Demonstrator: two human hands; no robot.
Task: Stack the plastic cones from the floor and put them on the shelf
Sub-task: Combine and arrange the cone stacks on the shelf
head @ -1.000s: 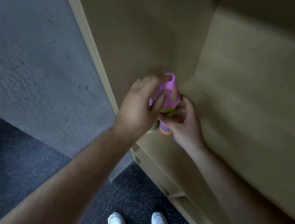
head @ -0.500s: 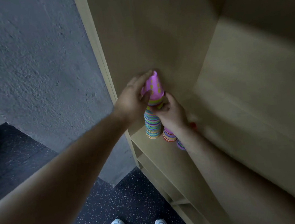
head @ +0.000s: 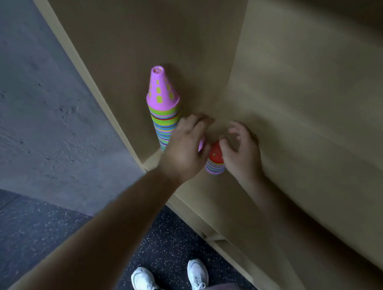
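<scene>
Leave the tall cone stack (head: 166,119) alone, upright against the side panel near the front left corner of the shelf (head: 216,201). Steady the short stack (head: 215,163), red-topped and just inside the front edge, with the right hand (head: 241,148), loose and half-curled against the red cap without wrapping it. Left hand (head: 183,145) grip hidden behind its own knuckles, possibly pinching a pink cone. Seat squarely, then nudge inward, clear of the edge.

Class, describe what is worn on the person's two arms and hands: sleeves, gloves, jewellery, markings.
The left forearm and right forearm are bare, no sleeves in view. The left hand and right hand wear no gloves; no watch, ring or marking shows in this slightly blurred view.
</scene>
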